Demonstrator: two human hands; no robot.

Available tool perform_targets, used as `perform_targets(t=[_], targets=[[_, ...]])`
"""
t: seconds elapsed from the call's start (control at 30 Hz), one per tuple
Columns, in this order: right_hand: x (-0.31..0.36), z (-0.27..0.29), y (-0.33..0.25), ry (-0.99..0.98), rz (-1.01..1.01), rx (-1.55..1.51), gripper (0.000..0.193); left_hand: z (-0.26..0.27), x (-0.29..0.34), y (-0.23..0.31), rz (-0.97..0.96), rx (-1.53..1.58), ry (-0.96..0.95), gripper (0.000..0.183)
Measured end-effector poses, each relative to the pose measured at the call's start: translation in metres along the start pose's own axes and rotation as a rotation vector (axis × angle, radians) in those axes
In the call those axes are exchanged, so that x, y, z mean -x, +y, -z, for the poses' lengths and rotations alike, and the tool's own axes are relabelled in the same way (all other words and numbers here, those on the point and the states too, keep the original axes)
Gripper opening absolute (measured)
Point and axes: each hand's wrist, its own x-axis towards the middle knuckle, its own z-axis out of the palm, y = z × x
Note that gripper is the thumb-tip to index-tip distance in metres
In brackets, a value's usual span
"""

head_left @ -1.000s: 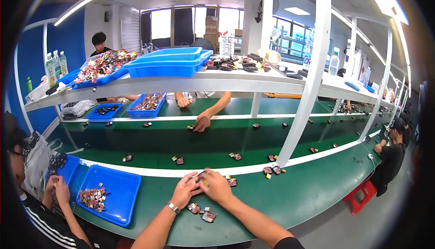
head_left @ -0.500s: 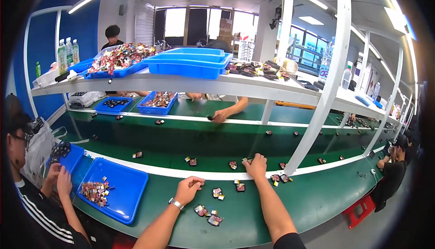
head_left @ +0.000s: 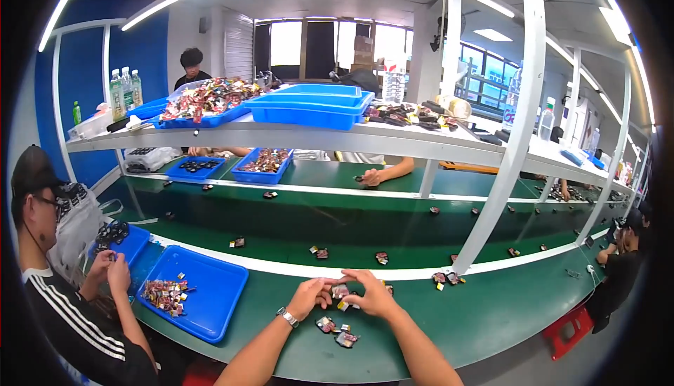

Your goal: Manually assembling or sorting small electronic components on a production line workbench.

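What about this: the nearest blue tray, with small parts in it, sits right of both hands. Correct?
No, the side is wrong: the head view shows the nearest blue tray, with small parts in it, left of both the left hand and the right hand.

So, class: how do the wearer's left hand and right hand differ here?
The left hand has a silver wristwatch at its wrist; the right hand has none. The left hand's fingers curl inward; the right hand's thumb and index finger stand apart. Both are ungloved, near small flat components on the green worktop.
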Motion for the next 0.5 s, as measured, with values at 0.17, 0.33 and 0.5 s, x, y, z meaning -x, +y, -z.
perform_targets(t=[0.17, 0.33, 0.5], targets=[[0.002, -0.017, -0.005, -0.104, 0.018, 0.036, 0.069, 0.008, -0.001, -0.001, 0.109, -0.019, -0.119, 0.035], [0.008, -0.014, 0.002, 0.027, 0.191, 0.120, 0.041, 0.001, 0.000, 0.001, 0.099, 0.096, -0.052, 0.037], [0.009, -0.020, -0.007, 0.034, 0.174, 0.165, 0.027, -0.002, 0.005, 0.003, 0.149, 0.110, -0.023, 0.034]])
